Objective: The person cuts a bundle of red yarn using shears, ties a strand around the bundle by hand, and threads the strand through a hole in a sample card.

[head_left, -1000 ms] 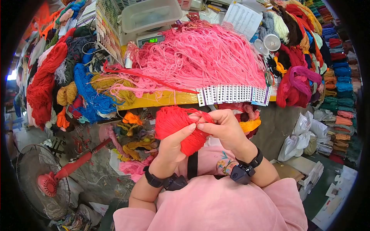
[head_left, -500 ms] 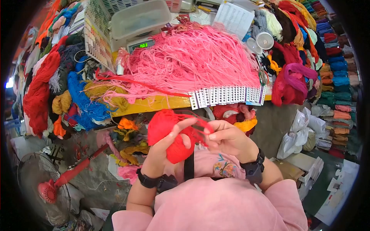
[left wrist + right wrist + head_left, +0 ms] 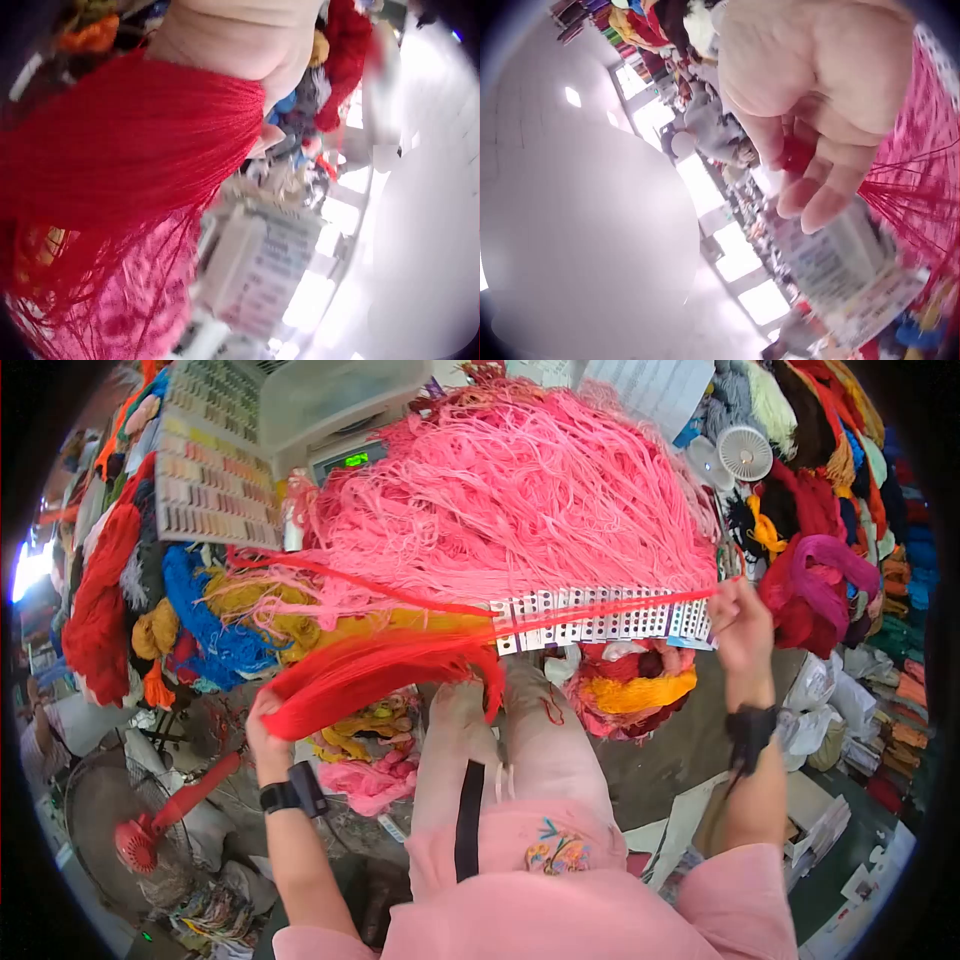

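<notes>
A skein of red yarn point(image 3: 380, 672) is stretched between my two hands, above my lap and in front of the table edge. At the left end, my left hand point(image 3: 264, 726) holds the thick bundle, which fans out below the palm in the left wrist view. My right hand point(image 3: 742, 630) is far out to the right and pinches a few thin red strands point(image 3: 610, 607) drawn off the skein. In the right wrist view the right hand's fingers point(image 3: 826, 204) curl around a bit of red. A loose end of the skein hangs over my knees.
A large heap of pink yarn point(image 3: 520, 500) covers the table, with a row of punched cards point(image 3: 600, 622) along its front. Behind stand a colour sample board point(image 3: 220, 480), a clear plastic bin point(image 3: 335, 405) and a small white fan point(image 3: 745, 453). A red floor fan point(image 3: 137, 845) stands lower left.
My hands were close together on the bunched red yarn. They have moved wide apart, left hand leftward and right hand rightward, and the skein has opened into a long stretched length.
</notes>
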Demonstrator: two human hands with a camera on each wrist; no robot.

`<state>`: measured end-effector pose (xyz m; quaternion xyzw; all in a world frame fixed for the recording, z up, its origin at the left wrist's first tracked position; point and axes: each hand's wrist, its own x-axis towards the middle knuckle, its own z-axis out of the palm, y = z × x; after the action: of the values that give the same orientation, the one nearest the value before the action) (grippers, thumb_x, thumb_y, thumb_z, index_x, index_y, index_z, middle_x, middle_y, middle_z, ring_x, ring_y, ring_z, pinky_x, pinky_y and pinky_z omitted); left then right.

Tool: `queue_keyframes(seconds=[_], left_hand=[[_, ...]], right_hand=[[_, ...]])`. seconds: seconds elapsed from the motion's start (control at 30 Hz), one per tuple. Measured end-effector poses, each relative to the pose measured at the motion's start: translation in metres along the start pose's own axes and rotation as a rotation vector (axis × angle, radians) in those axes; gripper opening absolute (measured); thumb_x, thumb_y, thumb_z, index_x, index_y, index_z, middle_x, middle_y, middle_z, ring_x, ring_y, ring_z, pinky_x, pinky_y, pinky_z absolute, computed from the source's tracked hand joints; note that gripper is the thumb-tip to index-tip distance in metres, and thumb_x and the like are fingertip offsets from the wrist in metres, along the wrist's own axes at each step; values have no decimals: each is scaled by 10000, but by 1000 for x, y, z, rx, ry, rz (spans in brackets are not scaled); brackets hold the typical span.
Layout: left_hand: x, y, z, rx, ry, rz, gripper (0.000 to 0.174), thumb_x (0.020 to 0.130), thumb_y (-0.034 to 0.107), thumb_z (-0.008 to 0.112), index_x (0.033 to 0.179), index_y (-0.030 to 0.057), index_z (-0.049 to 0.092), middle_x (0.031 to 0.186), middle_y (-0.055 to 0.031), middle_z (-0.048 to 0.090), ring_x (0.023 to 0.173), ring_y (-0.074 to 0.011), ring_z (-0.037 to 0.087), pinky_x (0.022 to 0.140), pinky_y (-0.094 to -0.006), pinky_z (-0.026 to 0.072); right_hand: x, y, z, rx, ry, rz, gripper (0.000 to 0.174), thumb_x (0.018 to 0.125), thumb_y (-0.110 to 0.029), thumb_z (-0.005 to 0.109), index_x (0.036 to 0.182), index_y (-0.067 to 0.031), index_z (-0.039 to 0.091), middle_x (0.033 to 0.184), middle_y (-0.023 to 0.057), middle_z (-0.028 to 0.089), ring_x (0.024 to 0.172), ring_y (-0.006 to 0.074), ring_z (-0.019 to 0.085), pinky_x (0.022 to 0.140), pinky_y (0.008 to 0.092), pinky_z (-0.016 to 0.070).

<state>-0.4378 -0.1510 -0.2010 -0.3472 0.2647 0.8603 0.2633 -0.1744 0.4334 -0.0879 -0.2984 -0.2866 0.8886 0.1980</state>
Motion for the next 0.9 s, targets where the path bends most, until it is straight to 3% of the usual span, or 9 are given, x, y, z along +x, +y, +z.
queue_keyframes(seconds=[0.03, 0.1, 0.2, 0.27, 0.33, 0.4, 0.5, 0.73, 0.9], left_hand=[[5, 19, -19, 198, 235, 210, 115, 830, 59, 385, 730, 41, 441, 602, 28, 415, 467, -43, 383, 462, -171, 330], [10, 45, -48, 440, 114, 419, 120, 839, 95, 397, 772, 20, 462, 565, 49, 372, 462, -35, 374, 456, -172, 321], [3, 6, 22, -146, -142, -85, 239, 850, 173, 417, 944, -38, 478, 525, 64, 316, 426, -19, 339, 435, -148, 313], [16, -61, 54, -82, -171, -245, 367, 850, 185, 425, 1143, -31, 374, 518, 63, 290, 383, -14, 292, 354, -142, 247], [43, -122, 57, 115, -235, -366, 235, 842, 173, 440, 1002, 0, 445, 520, 70, 291, 375, -3, 250, 337, -135, 210], [43, -189, 103, 491, -117, -385, 127, 810, 141, 484, 837, 19, 507, 529, 65, 362, 403, -15, 294, 374, -159, 248], [63, -269, 118, 889, -88, -416, 145, 772, 123, 529, 853, 6, 554, 554, 12, 482, 460, -55, 410, 432, -195, 329], [78, -341, 94, 1631, -35, -273, 203, 764, 249, 566, 797, 48, 571, 614, -30, 541, 528, -118, 488, 502, -238, 387], [69, -328, 101, 1378, -110, -174, 127, 776, 155, 546, 701, 53, 543, 544, 1, 482, 495, -85, 456, 478, -224, 370]], right_hand=[[18, -24, -43, -200, 176, -95, 46, 756, -29, 461, 753, -15, 505, 710, 84, 525, 633, 154, 503, 582, 249, 418], [35, -103, -131, -316, 96, -217, 81, 750, -48, 464, 682, -33, 507, 634, 69, 509, 643, 152, 504, 627, 257, 414], [23, -190, -217, -259, 238, -376, 74, 753, -57, 466, 705, -36, 519, 677, 61, 520, 683, 139, 505, 656, 259, 409], [58, -78, -85, -606, 305, -467, 87, 772, -89, 457, 752, -44, 529, 739, 51, 534, 709, 125, 505, 667, 268, 407], [72, 12, -96, -1200, 131, -316, 179, 769, -127, 462, 888, -11, 528, 839, 61, 554, 781, 127, 518, 716, 261, 402], [70, 112, -57, -969, 65, 1, 112, 690, -75, 564, 773, -6, 593, 766, 44, 577, 725, 121, 526, 659, 242, 414], [68, 207, -37, -1132, 3, -115, 49, 634, -39, 609, 667, -15, 582, 672, 68, 549, 653, 172, 528, 590, 260, 414], [62, 252, -41, -1524, -67, -500, 164, 574, -27, 601, 721, -58, 534, 737, 68, 496, 698, 251, 463, 646, 333, 353], [57, 255, -42, -1523, -198, -539, 316, 585, -75, 608, 886, -32, 522, 866, 112, 473, 724, 268, 452, 665, 361, 344]])
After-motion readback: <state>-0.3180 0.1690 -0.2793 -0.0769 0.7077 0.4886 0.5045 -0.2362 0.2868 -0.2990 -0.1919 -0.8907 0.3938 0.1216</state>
